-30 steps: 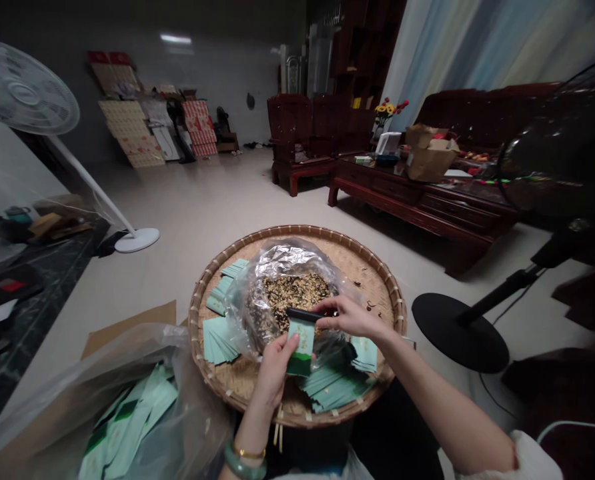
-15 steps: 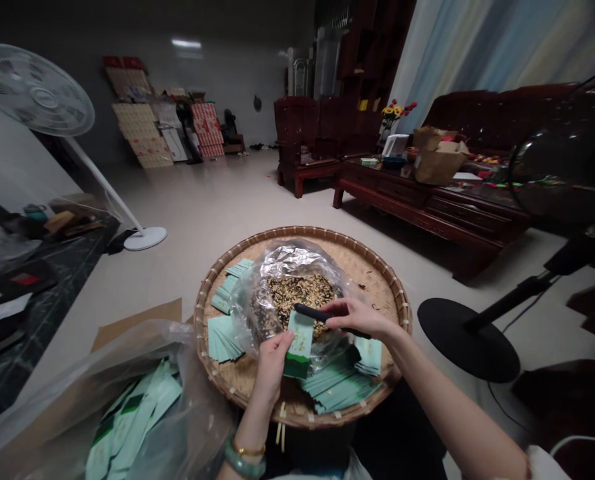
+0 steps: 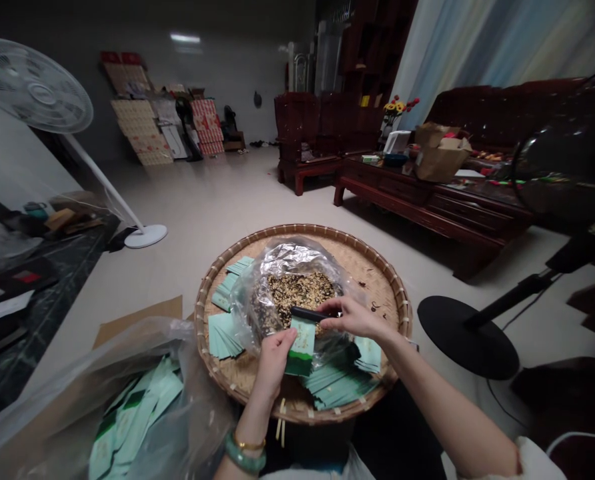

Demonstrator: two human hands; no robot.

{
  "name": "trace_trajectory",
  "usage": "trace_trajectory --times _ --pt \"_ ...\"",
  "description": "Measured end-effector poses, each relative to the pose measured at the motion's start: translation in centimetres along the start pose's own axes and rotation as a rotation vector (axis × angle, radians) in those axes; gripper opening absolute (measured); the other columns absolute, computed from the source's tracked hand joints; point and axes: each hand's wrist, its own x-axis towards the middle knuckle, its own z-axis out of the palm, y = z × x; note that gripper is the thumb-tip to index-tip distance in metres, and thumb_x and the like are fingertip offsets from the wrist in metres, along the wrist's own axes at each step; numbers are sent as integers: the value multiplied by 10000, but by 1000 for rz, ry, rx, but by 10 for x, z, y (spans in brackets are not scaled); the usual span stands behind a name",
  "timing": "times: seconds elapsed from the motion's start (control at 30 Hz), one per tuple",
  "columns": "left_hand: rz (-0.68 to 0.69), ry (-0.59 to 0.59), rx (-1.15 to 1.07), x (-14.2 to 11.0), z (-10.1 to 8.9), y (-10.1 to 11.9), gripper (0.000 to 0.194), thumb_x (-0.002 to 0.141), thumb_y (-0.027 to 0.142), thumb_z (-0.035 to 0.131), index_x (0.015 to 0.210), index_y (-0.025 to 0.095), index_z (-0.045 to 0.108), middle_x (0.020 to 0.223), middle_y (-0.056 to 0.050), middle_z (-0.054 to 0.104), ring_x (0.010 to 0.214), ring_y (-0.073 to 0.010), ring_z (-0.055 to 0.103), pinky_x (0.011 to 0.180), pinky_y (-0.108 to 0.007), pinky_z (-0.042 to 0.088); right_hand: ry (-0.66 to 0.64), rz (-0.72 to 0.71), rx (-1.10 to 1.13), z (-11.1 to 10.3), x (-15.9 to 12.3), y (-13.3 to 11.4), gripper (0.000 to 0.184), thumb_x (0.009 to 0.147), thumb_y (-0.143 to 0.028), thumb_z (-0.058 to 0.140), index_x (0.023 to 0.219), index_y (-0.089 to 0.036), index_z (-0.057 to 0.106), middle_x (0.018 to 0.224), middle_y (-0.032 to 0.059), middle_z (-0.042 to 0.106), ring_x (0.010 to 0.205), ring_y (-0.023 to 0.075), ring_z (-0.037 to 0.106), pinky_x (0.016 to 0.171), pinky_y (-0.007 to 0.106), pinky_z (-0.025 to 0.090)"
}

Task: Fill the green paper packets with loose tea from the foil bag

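My left hand [image 3: 276, 353] pinches the side of a pale and dark green paper packet [image 3: 301, 347], held upright over the near part of a round woven tray [image 3: 377, 260]. In my right hand [image 3: 345, 316] is a slim black tool [image 3: 308, 313], lying across the packet's top edge; its exact kind is unclear. Just behind, an open clear plastic bag [image 3: 297, 252] holds a loose mix of dark and tan bits [image 3: 302, 293]. Flat green packets [image 3: 340, 380] lie fanned at the tray's near right, with more stacks [image 3: 223, 337] along its left side.
At lower left, a large clear bag [image 3: 192, 373] contains several green packets [image 3: 137, 420]. A white standing fan [image 3: 42, 93] is at left, and a black fan base [image 3: 467, 337] at right. Beyond are a dark wooden table [image 3: 402, 187] and stacked boxes [image 3: 145, 130].
The black tool has gone from slanting over the packet's top to lying nearly level along it. My right hand has shifted slightly left. My left hand still holds the packet.
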Motion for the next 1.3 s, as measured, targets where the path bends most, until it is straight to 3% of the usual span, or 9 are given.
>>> trace_trajectory --times 0.27,0.5,0.57,0.77,0.87,0.93,1.0,1.13,1.3 --pt "20 6 46 1 -2 2 401 657 479 680 775 101 743 649 -46 673 619 -163 551 599 -244 424 -65 26 85 0 4 3 402 645 -376 714 974 -146 682 780 30 667 600 112 542 481 201 396" --pt "45 27 61 1 -4 0 399 657 488 679 735 101 735 613 -29 648 593 -150 529 568 -230 400 -75 9 169 -4 5 11 452 631 -394 729 997 -136 667 807 33 675 653 129 578 563 226 434" --pt "41 68 43 2 -7 -1 392 643 486 691 717 103 729 609 -25 643 605 -153 534 582 -235 407 3 11 130 -9 7 20 446 654 -394 710 1007 -127 656 818 44 679 677 147 596 597 249 455" --pt "65 117 2 2 -11 -5 383 655 498 683 680 116 708 579 -17 621 609 -156 538 596 -243 426 461 -104 -336 -9 18 45 396 684 -275 678 1053 -137 639 1044 126 658 979 271 585 880 407 429" --pt "80 111 31 0 -8 -7 392 666 505 673 670 114 705 586 -17 626 598 -151 534 571 -232 418 548 -207 -302 6 16 38 296 797 -334 561 1018 -155 645 1035 118 658 986 256 578 896 409 419" --pt "81 92 47 -3 -5 -6 395 675 502 666 682 108 709 601 -21 637 598 -152 539 567 -229 418 496 -259 -145 22 11 27 298 866 -380 458 978 -181 649 1007 91 662 930 217 594 835 355 452" --pt "70 56 51 -5 -2 -4 388 685 485 665 717 102 717 629 -31 654 614 -157 555 579 -230 428 404 -278 -41 38 6 16 251 816 -394 544 869 -178 661 886 66 668 798 189 601 719 297 473" --pt "68 56 -38 -4 3 7 342 634 391 731 866 140 717 762 -44 695 724 -168 604 659 -235 462 386 -280 20 60 0 4 239 764 -355 611 633 -157 628 663 37 623 646 154 548 614 260 430" --pt "94 180 -182 3 9 13 247 564 341 777 616 128 665 553 16 619 504 -91 526 503 -186 417 249 -204 246 67 -1 5 253 784 -403 576 762 -156 627 720 17 620 658 136 553 603 245 427"
